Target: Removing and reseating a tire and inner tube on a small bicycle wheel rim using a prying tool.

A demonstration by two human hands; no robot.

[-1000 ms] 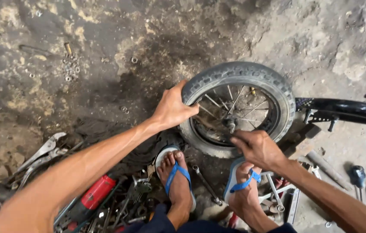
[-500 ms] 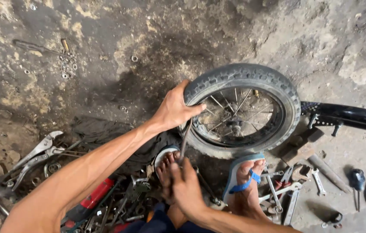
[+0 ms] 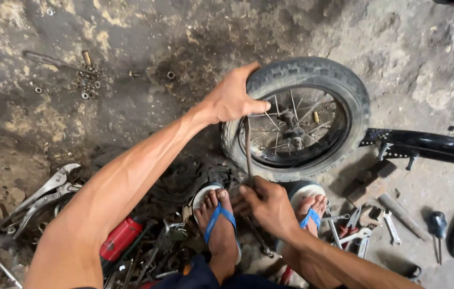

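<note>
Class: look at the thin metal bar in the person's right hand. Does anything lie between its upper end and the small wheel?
Nothing visible. The metal bar, gripped low by the right hand, reaches the wheel at the tyre's near side, just under the left hand that holds the tyre. Exact contact is hard to judge.

Locking pliers [image 3: 42,197] are seen at left, a red can [image 3: 121,238] nearby; wrenches [image 3: 363,227], possibly spanners, and a screwdriver [image 3: 438,227] lie at right.

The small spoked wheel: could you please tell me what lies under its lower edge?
Dark cloth lies under the wheel at lower left; two sandalled feet cover what's beneath its near rim.
</note>
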